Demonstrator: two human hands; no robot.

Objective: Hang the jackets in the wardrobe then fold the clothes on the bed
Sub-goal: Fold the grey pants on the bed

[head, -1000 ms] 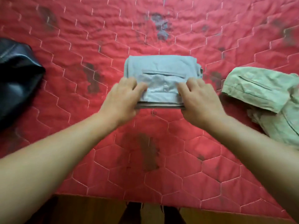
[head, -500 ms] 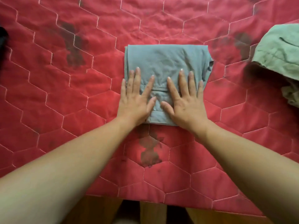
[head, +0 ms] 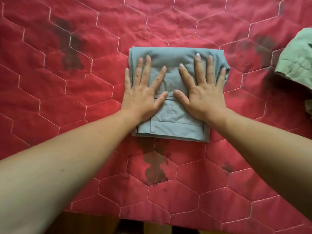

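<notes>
A light blue garment (head: 175, 127), folded into a compact rectangle, lies in the middle of the red quilted bedspread (head: 70, 102). My left hand (head: 143, 92) lies flat on its left half with the fingers spread and straight. Flat on the right half rests my right hand (head: 202, 92), fingers spread the same way. The two thumbs nearly meet over a seam of the garment. Both palms press down on the cloth and neither hand holds anything.
A crumpled pale green garment (head: 298, 59) lies at the right edge of the view, partly cut off. The bed's near edge (head: 152, 220) runs along the bottom, with dark floor below it.
One second ago both hands pinched the garment's near edge with curled fingers; since then they opened flat on top and slid a little farther up. The view moved closer and the dark item at left left the view.
</notes>
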